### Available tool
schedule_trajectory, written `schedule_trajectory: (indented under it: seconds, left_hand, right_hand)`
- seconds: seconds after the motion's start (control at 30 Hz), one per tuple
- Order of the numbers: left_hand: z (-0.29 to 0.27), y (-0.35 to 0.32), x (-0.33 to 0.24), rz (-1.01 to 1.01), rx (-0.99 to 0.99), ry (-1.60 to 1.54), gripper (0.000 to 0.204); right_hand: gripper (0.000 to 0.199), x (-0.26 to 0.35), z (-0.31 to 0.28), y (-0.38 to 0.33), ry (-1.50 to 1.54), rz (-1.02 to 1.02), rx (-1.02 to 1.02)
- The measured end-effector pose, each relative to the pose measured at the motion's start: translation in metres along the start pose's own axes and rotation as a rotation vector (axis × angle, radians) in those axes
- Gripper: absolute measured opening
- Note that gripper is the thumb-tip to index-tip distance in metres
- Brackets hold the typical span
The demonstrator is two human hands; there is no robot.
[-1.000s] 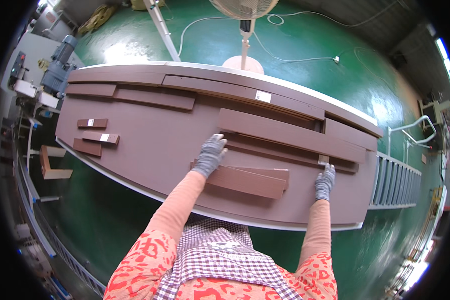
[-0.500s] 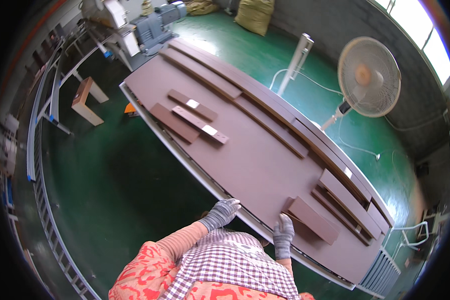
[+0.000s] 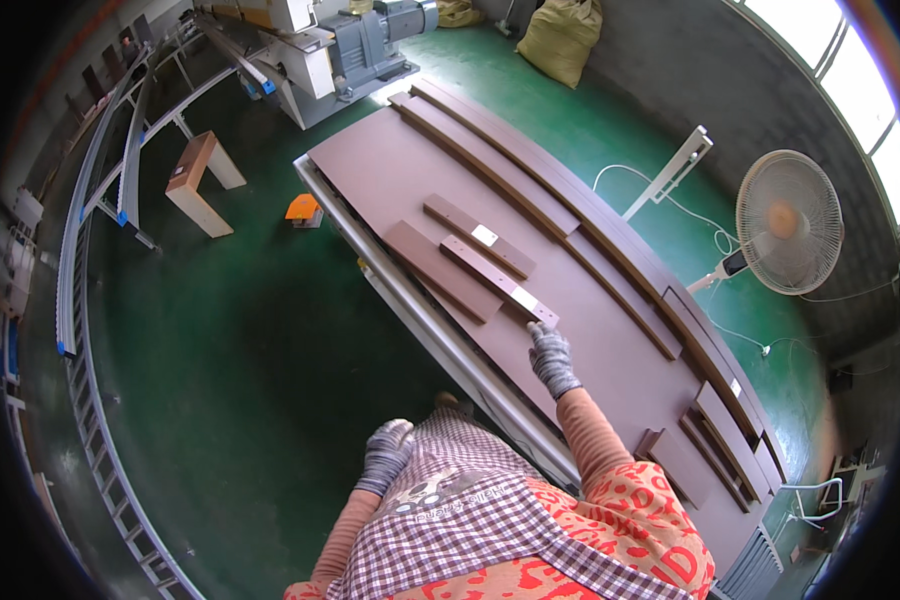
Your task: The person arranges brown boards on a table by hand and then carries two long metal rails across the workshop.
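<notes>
Left hand point(image 3: 385, 455): gloved, hanging loosely curled off the table beside the checked apron point(image 3: 460, 510), holding nothing.
Right hand point(image 3: 553, 358): gloved, stretched over the brown panel point(image 3: 610, 350); fingertips meet the near end of the narrow strip point(image 3: 498, 280); whether they clasp it cannot be told.
Narrow strip: lies flat, running away from the fingers between two other strips.
Background: a pedestal fan point(image 3: 788, 222) on the green floor point(image 3: 230, 340).

Woodworking workshop: green floor point(image 3: 220, 360), motor machinery point(image 3: 370, 40), brown panels point(image 3: 530, 260), conveyor rails point(image 3: 80, 250).
</notes>
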State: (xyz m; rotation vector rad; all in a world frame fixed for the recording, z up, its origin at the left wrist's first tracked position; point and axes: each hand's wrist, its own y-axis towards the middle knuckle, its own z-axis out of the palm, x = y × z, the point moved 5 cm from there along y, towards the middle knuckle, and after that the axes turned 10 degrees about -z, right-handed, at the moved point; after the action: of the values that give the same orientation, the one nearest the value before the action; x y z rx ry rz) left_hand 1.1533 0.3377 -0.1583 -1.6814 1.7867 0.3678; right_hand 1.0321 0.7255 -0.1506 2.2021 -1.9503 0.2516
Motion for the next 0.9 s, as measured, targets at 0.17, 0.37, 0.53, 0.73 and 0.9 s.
schedule_trajectory:
  seconds: [0.17,0.37,0.53,0.73,0.9]
  left_hand:
    - [-0.003,0.031,0.059,-0.393,0.246,-0.374,0.031]
    - [-0.077,0.094,0.183,-0.773,0.095,-0.377,0.032]
    - [-0.112,0.101,0.35,-0.899,0.235,-0.312,0.035]
    - [-0.195,0.136,0.299,-1.129,0.011,-0.67,0.028]
    - [-0.198,0.189,0.32,-0.986,0.26,-0.513,0.029]
  right_hand:
    - [0.06,-0.003,0.026,0.078,-0.11,0.102,0.025]
    - [0.062,-0.034,0.056,0.131,-0.045,0.242,0.124]
    - [0.043,-0.029,0.02,0.169,0.301,0.386,0.222]
    - [0.076,-0.016,-0.014,0.248,0.421,0.366,0.318]
    - [0.088,-0.015,-0.016,0.31,0.238,0.296,0.422]
